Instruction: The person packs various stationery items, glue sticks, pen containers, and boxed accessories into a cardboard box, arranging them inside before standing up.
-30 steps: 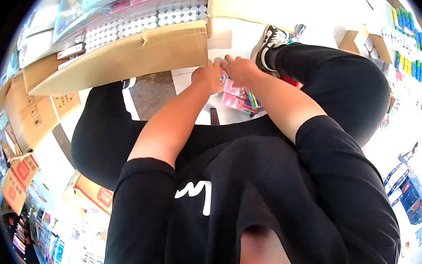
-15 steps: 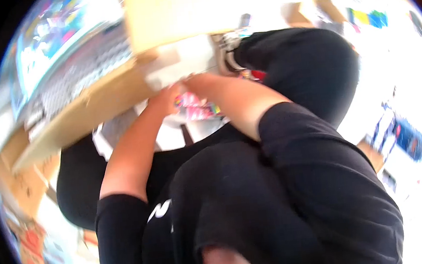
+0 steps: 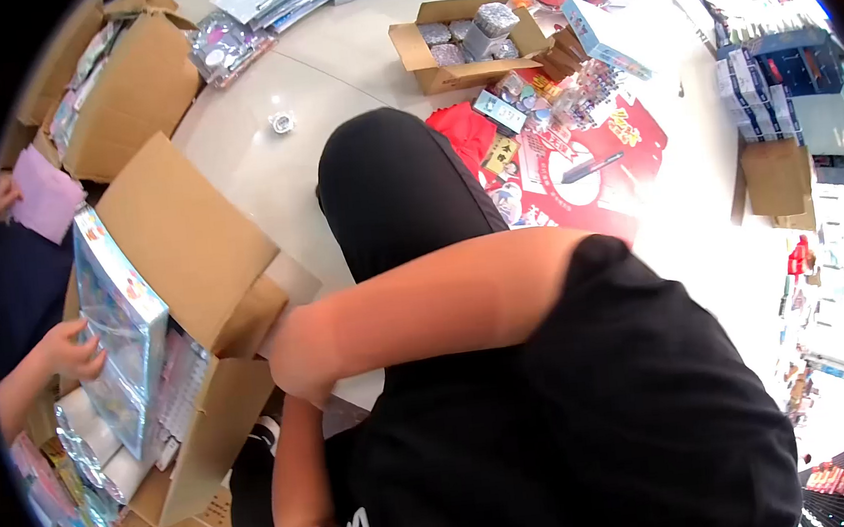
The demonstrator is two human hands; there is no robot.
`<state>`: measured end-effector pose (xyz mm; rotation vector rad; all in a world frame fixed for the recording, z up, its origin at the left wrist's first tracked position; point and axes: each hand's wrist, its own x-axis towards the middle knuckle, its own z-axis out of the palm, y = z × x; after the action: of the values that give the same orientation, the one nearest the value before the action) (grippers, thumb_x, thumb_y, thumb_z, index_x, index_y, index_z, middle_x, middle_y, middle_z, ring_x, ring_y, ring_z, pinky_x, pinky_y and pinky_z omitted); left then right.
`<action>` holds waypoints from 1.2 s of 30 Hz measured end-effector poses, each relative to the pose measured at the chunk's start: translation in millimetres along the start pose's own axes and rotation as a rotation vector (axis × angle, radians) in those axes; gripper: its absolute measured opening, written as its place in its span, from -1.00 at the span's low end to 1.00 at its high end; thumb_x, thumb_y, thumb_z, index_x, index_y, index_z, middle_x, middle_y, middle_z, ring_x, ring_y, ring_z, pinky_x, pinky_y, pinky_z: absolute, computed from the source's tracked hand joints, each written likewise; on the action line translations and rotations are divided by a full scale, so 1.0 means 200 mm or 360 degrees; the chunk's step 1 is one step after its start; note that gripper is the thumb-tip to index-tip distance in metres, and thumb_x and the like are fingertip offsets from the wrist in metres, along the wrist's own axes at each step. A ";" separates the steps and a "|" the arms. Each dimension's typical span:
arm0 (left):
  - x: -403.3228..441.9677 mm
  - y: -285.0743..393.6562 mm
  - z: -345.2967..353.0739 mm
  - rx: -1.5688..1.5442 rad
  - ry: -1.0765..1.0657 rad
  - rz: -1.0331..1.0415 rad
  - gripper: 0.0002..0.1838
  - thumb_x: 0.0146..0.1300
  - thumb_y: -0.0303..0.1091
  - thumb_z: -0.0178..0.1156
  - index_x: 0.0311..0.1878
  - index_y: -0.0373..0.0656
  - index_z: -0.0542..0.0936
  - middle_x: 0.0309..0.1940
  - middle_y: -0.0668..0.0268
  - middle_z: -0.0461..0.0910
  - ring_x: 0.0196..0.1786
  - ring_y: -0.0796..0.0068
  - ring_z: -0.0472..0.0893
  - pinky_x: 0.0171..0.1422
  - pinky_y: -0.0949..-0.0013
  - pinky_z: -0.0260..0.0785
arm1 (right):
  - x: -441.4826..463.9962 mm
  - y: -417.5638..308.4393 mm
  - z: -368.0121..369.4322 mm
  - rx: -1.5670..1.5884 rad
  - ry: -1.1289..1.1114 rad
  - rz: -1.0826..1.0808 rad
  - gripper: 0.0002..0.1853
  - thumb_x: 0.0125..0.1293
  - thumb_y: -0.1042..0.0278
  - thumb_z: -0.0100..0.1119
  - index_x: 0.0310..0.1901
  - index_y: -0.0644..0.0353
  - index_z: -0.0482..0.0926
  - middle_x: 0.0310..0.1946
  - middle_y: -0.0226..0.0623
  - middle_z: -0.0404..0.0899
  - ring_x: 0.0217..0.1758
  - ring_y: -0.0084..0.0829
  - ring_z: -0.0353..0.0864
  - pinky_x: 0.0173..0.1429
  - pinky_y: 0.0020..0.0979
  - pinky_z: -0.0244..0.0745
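Note:
My right hand [image 3: 300, 359] is beside the flap of a large open cardboard box [image 3: 206, 438], its fingers hidden by the wrist and the box edge. Beneath the right wrist, my left forearm [image 3: 299, 465] reaches up, and the left hand itself is hidden behind it. Whatever the two hands hold is out of sight. Inside the box stand clear blue-edged packages [image 3: 127, 329] and rows of white-capped items [image 3: 182, 390].
At the left, another person's hand [image 3: 73, 351] is by the blue-edged package, and their other hand holds pink paper [image 3: 46, 191]. A carton of jars [image 3: 456, 75] stands ahead. Right of my knee lie a red sheet [image 3: 634, 165] and small goods. Another cardboard box [image 3: 132, 98] is at upper left.
The view has swung to the right, bringing the co-worker's hands, the jar carton and the red sheet into sight. My forearms now cross, and the pink packs between my hands no longer show.

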<state>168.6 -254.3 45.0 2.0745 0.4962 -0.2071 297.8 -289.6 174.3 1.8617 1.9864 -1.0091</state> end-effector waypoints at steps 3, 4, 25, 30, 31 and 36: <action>0.10 0.48 -0.18 0.0193 -0.0074 -0.0374 -0.62 0.39 -0.31 0.24 0.24 -0.16 0.59 0.05 0.20 0.71 -0.16 0.32 0.71 0.00 0.29 0.54 | -0.72 0.50 -0.50 0.0991 0.0338 -0.0728 -0.59 0.30 0.09 0.36 0.05 0.19 0.71 -0.05 -0.17 0.75 0.04 -0.15 0.74 0.13 -0.16 0.60; 0.14 0.55 -0.22 0.0190 -0.0035 -0.0429 -0.64 0.44 -0.34 0.20 0.25 -0.17 0.58 0.05 0.22 0.71 -0.21 0.36 0.71 -0.03 0.31 0.55 | -0.77 0.69 -0.46 0.1515 0.0715 -0.0916 -0.57 0.38 0.02 0.29 0.07 0.20 0.68 -0.09 -0.20 0.76 -0.02 -0.25 0.75 0.08 -0.24 0.61; 0.68 1.18 -0.09 -0.0254 0.1019 0.0578 -0.25 0.34 0.00 0.28 0.42 -0.33 0.34 0.37 -0.12 0.34 0.31 -0.14 0.45 0.40 0.01 0.32 | -0.13 3.35 1.31 0.3721 0.1393 0.1279 -0.45 0.57 -0.14 0.05 0.33 0.13 0.44 0.21 -0.19 0.62 0.21 -0.18 0.63 0.36 -0.13 0.55; 0.66 1.18 -0.14 -0.0246 0.1027 0.0533 -0.25 0.33 0.00 0.33 0.40 -0.32 0.36 0.37 -0.12 0.37 0.33 -0.15 0.46 0.41 0.00 0.32 | -0.08 2.90 0.87 0.3470 0.1020 0.0746 -0.42 0.60 -0.10 0.01 0.36 0.24 0.42 0.29 -0.14 0.58 0.22 -0.23 0.63 0.28 -0.22 0.56; 0.65 1.18 -0.14 -0.0254 0.1059 0.0555 -0.25 0.33 0.00 0.33 0.40 -0.32 0.36 0.37 -0.12 0.37 0.33 -0.15 0.46 0.41 0.00 0.32 | -0.10 2.81 0.77 0.3330 0.1088 0.0568 -0.41 0.59 -0.09 0.04 0.37 0.26 0.41 0.28 -0.13 0.59 0.18 -0.27 0.63 0.24 -0.26 0.56; 0.43 1.03 -0.23 0.0000 0.0900 0.0736 -0.36 0.29 -0.10 0.41 0.34 -0.21 0.49 0.30 0.02 0.50 0.32 -0.05 0.52 0.39 0.04 0.38 | -0.47 2.00 0.14 0.2749 0.1254 0.0133 -0.45 0.56 0.02 0.11 0.36 0.28 0.44 0.16 -0.16 0.65 0.07 -0.38 0.63 0.22 -0.32 0.54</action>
<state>330.8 -287.6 200.1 2.1735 0.3272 0.6649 684.4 -400.5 83.4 3.4102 0.8954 -2.7559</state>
